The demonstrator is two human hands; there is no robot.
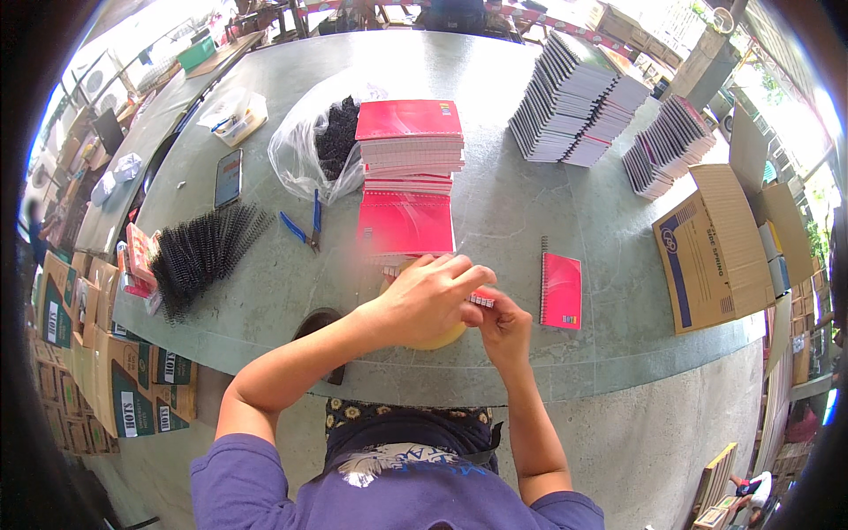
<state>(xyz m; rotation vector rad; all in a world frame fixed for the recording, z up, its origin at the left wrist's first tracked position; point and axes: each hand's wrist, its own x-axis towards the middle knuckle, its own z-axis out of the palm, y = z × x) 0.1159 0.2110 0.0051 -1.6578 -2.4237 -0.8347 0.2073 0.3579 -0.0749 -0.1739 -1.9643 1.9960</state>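
Note:
My left hand (428,299) and my right hand (503,329) are close together near the table's front edge, fingers closed on a small red-covered notebook (481,299). Only its end, with a white punched edge, shows; my fingers hide the rest. Beneath the hands lies a round yellow object (444,339), mostly covered. Just beyond them rises a stack of red-covered unbound notebooks (406,223), with a taller pile (409,121) behind it. A finished red notebook (562,291) with a black spiral lies to the right of my right hand.
Black spiral coils (208,252) lie in a heap at left. Blue-handled pliers (305,228), a phone (229,177) and a clear bag (305,146) of black coils are nearby. Spiral notebook stacks (574,106) and an open cardboard box (711,252) stand at right.

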